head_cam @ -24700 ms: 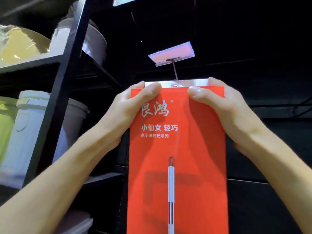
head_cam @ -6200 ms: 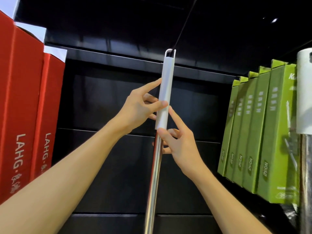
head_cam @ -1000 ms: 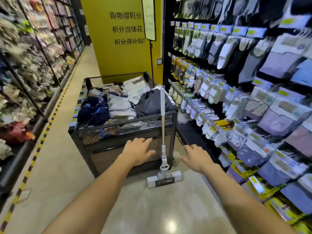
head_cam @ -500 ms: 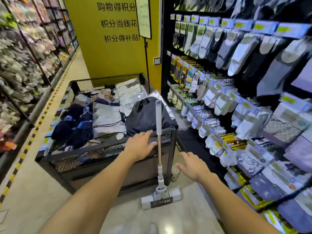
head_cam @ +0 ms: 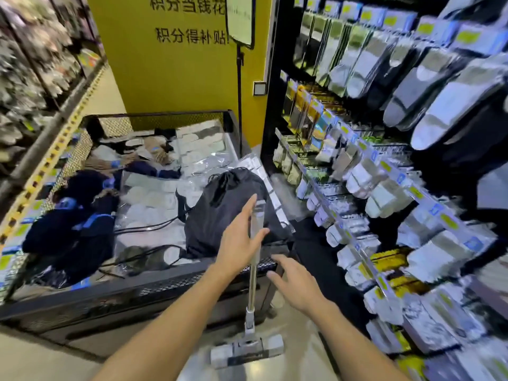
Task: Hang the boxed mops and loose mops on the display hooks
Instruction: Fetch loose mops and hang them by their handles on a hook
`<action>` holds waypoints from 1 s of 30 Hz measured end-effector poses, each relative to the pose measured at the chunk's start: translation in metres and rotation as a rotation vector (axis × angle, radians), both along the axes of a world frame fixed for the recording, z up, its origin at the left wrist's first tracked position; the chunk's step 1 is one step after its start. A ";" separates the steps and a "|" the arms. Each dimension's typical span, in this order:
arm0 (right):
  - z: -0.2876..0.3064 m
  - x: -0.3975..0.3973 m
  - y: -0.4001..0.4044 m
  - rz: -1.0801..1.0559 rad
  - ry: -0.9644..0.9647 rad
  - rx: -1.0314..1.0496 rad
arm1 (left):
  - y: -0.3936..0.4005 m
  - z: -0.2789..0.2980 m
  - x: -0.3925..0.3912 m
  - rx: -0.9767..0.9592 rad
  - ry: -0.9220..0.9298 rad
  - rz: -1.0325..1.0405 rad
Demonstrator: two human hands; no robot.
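Where the black mesh-sided metal bin (head_cam: 165, 281) ends at its near right corner, a loose mop with a grey grip, steel pole and flat grey head (head_cam: 254, 270) stands nearly upright, head on the pale polished floor (head_cam: 33, 361). The left hand (head_cam: 242, 237), fingers straight, touches the grip; the right hand (head_cam: 294, 281) hovers spread beside the pole. A narrow strip of floor separates the bin from the black sock rack (head_cam: 384, 188).

I am seeing a mop (head_cam: 253, 284) showing a shiny metal pole and a pale matt plastic grip, a bin (head_cam: 154, 287) looking like black wire mesh, a bag (head_cam: 228, 213) in matt black cloth, and a floor (head_cam: 41, 361) gleaming smooth.
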State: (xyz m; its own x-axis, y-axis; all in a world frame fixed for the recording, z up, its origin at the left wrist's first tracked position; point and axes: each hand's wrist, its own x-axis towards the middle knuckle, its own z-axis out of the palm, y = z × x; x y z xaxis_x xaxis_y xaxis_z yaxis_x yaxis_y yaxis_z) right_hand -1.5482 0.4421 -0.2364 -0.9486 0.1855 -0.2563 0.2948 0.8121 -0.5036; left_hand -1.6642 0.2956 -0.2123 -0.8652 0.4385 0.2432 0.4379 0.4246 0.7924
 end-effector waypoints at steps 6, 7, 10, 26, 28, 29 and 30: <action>-0.016 -0.039 0.008 -0.062 0.115 -0.218 | -0.003 -0.014 -0.007 0.045 0.076 -0.004; -0.020 -0.043 0.008 -0.068 0.120 -0.246 | -0.003 -0.015 -0.008 0.042 0.086 -0.002; -0.032 -0.048 0.011 -0.077 0.139 -0.294 | 0.000 -0.020 -0.006 0.078 0.113 0.009; -0.057 -0.029 0.003 0.061 0.262 -0.432 | 0.003 0.003 0.049 0.264 0.067 0.259; -0.049 -0.021 -0.001 0.105 0.286 -0.458 | 0.001 0.014 0.063 0.281 0.097 0.310; -0.044 -0.016 -0.003 0.128 0.281 -0.474 | 0.000 0.020 0.070 0.291 0.118 0.336; -0.040 -0.012 -0.006 0.156 0.275 -0.488 | -0.002 0.027 0.079 0.299 0.133 0.357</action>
State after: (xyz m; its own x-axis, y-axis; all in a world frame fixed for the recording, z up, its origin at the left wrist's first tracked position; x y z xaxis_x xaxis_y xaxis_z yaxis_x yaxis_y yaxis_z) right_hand -1.5605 0.4363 -0.2761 -0.9990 -0.0400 -0.0177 -0.0042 0.4898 -0.8718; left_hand -1.5856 0.2932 -0.1854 -0.9017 0.0136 0.4321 0.4121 0.3289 0.8497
